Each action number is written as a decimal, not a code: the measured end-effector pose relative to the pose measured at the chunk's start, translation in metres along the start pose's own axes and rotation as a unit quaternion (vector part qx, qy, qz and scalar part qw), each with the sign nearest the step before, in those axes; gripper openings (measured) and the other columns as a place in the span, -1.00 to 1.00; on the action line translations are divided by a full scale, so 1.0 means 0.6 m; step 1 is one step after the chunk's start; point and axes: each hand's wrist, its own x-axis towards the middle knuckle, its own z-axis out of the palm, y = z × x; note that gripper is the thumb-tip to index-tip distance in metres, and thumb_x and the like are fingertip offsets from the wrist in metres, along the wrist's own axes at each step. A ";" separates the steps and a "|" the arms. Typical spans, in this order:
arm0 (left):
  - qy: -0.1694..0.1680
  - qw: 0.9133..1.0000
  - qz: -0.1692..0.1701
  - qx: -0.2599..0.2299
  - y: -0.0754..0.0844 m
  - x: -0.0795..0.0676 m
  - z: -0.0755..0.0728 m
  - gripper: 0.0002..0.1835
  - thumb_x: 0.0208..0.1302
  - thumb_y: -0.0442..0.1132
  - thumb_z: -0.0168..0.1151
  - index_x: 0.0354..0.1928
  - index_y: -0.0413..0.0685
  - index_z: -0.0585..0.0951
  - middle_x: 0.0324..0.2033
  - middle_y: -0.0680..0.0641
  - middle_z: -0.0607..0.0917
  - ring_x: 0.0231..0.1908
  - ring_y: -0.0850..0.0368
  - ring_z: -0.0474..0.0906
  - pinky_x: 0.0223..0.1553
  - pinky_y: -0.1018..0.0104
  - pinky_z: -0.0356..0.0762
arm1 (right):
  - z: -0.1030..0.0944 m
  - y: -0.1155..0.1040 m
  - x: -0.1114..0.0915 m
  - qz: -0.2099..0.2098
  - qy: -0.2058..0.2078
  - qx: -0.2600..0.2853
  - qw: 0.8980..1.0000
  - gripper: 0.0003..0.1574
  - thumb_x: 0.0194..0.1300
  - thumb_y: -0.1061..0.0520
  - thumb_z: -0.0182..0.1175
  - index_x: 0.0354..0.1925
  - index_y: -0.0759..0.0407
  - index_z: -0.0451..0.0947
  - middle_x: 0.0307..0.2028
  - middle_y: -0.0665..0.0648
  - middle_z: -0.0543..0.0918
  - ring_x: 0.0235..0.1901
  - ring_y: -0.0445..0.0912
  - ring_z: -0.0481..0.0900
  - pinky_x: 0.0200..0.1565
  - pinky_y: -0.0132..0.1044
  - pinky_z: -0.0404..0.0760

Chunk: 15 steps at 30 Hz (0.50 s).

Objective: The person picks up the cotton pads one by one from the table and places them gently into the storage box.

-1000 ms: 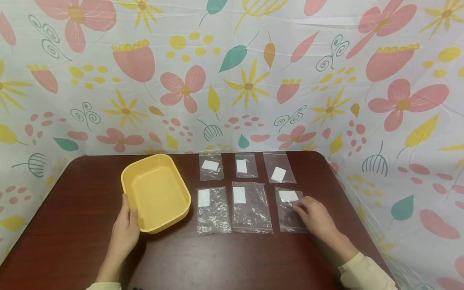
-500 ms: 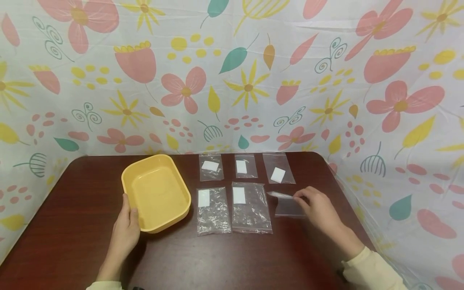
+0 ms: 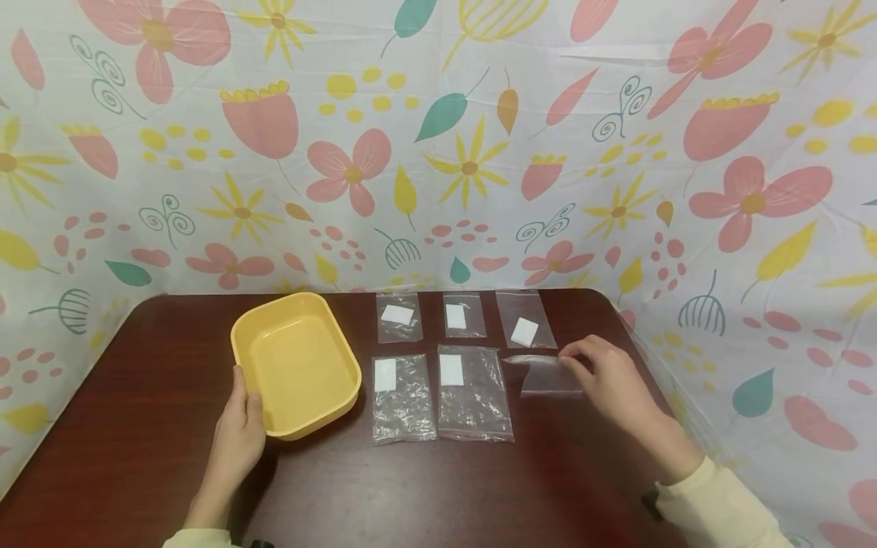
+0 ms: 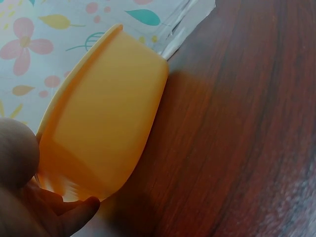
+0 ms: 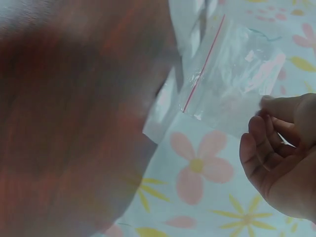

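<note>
At the table's left, my left hand (image 3: 238,438) grips the near-left rim of a yellow plastic tray (image 3: 298,373). The left wrist view shows the tray (image 4: 106,113) from its side, with the thumb and fingers at its lower end. My right hand (image 3: 603,380) pinches one end of a clear zip bag (image 3: 551,374) between thumb and fingers. Lifted off the table, that bag (image 5: 232,79) shows a red seal line in the right wrist view. Whatever lies inside it cannot be made out clearly.
Several clear zip bags lie on the dark wooden table (image 3: 411,495), each with a white rectangle, such as the near bag (image 3: 479,403) and the far-right bag (image 3: 524,320). A flower-patterned curtain (image 3: 438,152) stands behind the table and along its sides.
The right hand has lifted the near-right zip bag from the table and tilted it, moving slightly up and right. The left hand and the tray have stayed put.
</note>
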 end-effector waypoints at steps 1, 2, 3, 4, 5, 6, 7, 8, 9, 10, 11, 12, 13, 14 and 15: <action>0.000 1.000 0.000 -0.001 0.000 0.000 0.000 -0.34 0.65 -0.10 -0.33 0.60 -0.02 -0.30 0.55 -0.26 -0.10 0.47 -0.36 -0.07 0.38 -0.33 -0.02 | -0.003 -0.001 0.003 -0.002 0.002 0.001 1.000 -0.88 0.19 0.30 0.43 -0.33 0.10 0.70 -0.39 -0.08 0.61 -0.43 -0.16 0.43 -0.37 -0.28 0.43; -0.001 1.000 0.000 -0.002 0.000 0.000 0.000 -0.34 0.65 -0.10 -0.33 0.60 -0.02 -0.30 0.55 -0.26 -0.11 0.48 -0.36 -0.08 0.39 -0.33 -0.03 | -0.005 -0.002 0.005 -0.004 0.004 0.003 1.000 -0.88 0.20 0.30 0.43 -0.33 0.10 0.70 -0.39 -0.07 0.61 -0.44 -0.16 0.43 -0.37 -0.30 0.42; -0.001 1.000 0.000 -0.004 0.000 0.000 0.000 -0.34 0.65 -0.11 -0.33 0.60 -0.01 -0.30 0.55 -0.25 -0.11 0.48 -0.35 -0.08 0.39 -0.32 -0.03 | -0.007 -0.003 0.008 -0.005 0.005 0.005 1.000 -0.88 0.20 0.30 0.43 -0.33 0.10 0.70 -0.39 -0.07 0.61 -0.44 -0.17 0.43 -0.38 -0.32 0.41; -0.002 1.000 0.000 -0.006 0.000 0.000 0.000 -0.34 0.65 -0.11 -0.32 0.60 -0.01 -0.30 0.55 -0.24 -0.11 0.48 -0.35 -0.08 0.39 -0.32 -0.03 | -0.009 -0.005 0.010 -0.006 0.007 0.007 1.000 -0.88 0.20 0.30 0.42 -0.33 0.10 0.70 -0.38 -0.07 0.61 -0.44 -0.17 0.43 -0.37 -0.34 0.41; -0.002 1.000 0.000 -0.006 0.000 0.000 0.000 -0.34 0.65 -0.12 -0.32 0.60 -0.01 -0.30 0.55 -0.24 -0.11 0.48 -0.34 -0.08 0.39 -0.32 -0.03 | -0.011 -0.006 0.012 -0.006 0.008 0.008 1.000 -0.88 0.21 0.30 0.42 -0.33 0.10 0.70 -0.38 -0.07 0.61 -0.44 -0.17 0.43 -0.37 -0.35 0.41; -0.001 1.000 0.000 -0.007 0.000 0.001 0.000 -0.34 0.65 -0.12 -0.31 0.60 -0.02 -0.30 0.56 -0.24 -0.12 0.48 -0.34 -0.09 0.39 -0.31 -0.03 | -0.013 -0.007 0.014 -0.007 0.009 0.010 1.000 -0.88 0.21 0.30 0.42 -0.33 0.10 0.70 -0.38 -0.07 0.61 -0.43 -0.18 0.43 -0.37 -0.36 0.40; -0.001 1.000 0.001 -0.008 0.000 0.001 0.000 -0.34 0.65 -0.13 -0.31 0.60 -0.02 -0.30 0.56 -0.23 -0.11 0.48 -0.34 -0.08 0.39 -0.31 -0.03 | -0.015 -0.008 0.016 -0.008 0.010 0.011 1.000 -0.88 0.22 0.30 0.42 -0.33 0.10 0.70 -0.38 -0.07 0.61 -0.43 -0.18 0.43 -0.37 -0.37 0.40; 0.000 1.000 0.001 -0.008 0.000 0.001 0.000 -0.34 0.65 -0.14 -0.31 0.60 -0.03 -0.29 0.56 -0.23 -0.11 0.48 -0.33 -0.08 0.40 -0.31 -0.03 | -0.016 -0.010 0.018 -0.008 0.010 0.013 1.000 -0.88 0.22 0.30 0.41 -0.32 0.09 0.70 -0.37 -0.07 0.61 -0.44 -0.18 0.43 -0.37 -0.38 0.40; 0.001 1.000 0.002 -0.009 0.000 0.002 0.000 -0.34 0.65 -0.14 -0.30 0.60 -0.03 -0.29 0.56 -0.23 -0.11 0.48 -0.33 -0.08 0.40 -0.30 -0.02 | -0.018 -0.011 0.020 -0.009 0.010 0.015 1.000 -0.87 0.22 0.31 0.41 -0.32 0.10 0.70 -0.37 -0.07 0.61 -0.44 -0.18 0.42 -0.38 -0.39 0.40; 0.001 1.000 0.003 -0.009 0.001 0.002 0.000 -0.34 0.65 -0.14 -0.30 0.60 -0.04 -0.29 0.56 -0.23 -0.11 0.48 -0.33 -0.08 0.39 -0.30 -0.02 | -0.019 -0.013 0.022 -0.009 0.010 0.016 1.000 -0.87 0.22 0.31 0.41 -0.32 0.10 0.70 -0.37 -0.07 0.61 -0.44 -0.18 0.42 -0.38 -0.39 0.40; 0.001 1.000 0.004 -0.008 0.001 0.002 0.000 -0.34 0.65 -0.15 -0.30 0.59 -0.05 -0.29 0.56 -0.23 -0.12 0.48 -0.33 -0.08 0.39 -0.31 -0.02 | -0.020 -0.014 0.023 -0.009 0.009 0.017 1.000 -0.87 0.22 0.31 0.41 -0.32 0.10 0.70 -0.37 -0.07 0.61 -0.44 -0.18 0.42 -0.38 -0.40 0.40; 0.002 1.000 0.003 -0.008 0.001 0.002 0.000 -0.34 0.65 -0.14 -0.30 0.60 -0.05 -0.29 0.56 -0.22 -0.12 0.48 -0.33 -0.08 0.39 -0.31 -0.02 | -0.021 -0.016 0.025 -0.009 0.008 0.017 1.000 -0.87 0.22 0.31 0.41 -0.32 0.09 0.70 -0.37 -0.07 0.61 -0.44 -0.18 0.42 -0.38 -0.40 0.40; 0.002 1.000 0.003 -0.007 0.001 0.002 0.000 -0.34 0.65 -0.14 -0.30 0.59 -0.05 -0.29 0.56 -0.22 -0.12 0.48 -0.33 -0.07 0.39 -0.31 -0.02 | -0.022 -0.017 0.026 -0.009 0.007 0.018 1.000 -0.87 0.22 0.31 0.41 -0.32 0.10 0.70 -0.37 -0.07 0.61 -0.44 -0.18 0.42 -0.38 -0.41 0.39; 0.002 1.000 0.003 -0.007 0.002 0.002 0.000 -0.34 0.65 -0.14 -0.30 0.59 -0.05 -0.29 0.56 -0.22 -0.12 0.48 -0.34 -0.07 0.39 -0.31 -0.02 | -0.022 -0.019 0.028 -0.009 0.006 0.017 1.000 -0.87 0.22 0.31 0.41 -0.32 0.10 0.70 -0.37 -0.07 0.61 -0.43 -0.18 0.42 -0.37 -0.42 0.39; 0.002 1.000 0.003 -0.006 0.002 0.002 0.000 -0.34 0.65 -0.13 -0.31 0.59 -0.05 -0.29 0.56 -0.21 -0.12 0.48 -0.34 -0.07 0.39 -0.31 -0.01 | -0.022 -0.020 0.029 -0.009 0.006 0.017 1.000 -0.87 0.22 0.31 0.41 -0.32 0.10 0.70 -0.37 -0.07 0.61 -0.43 -0.18 0.43 -0.36 -0.42 0.39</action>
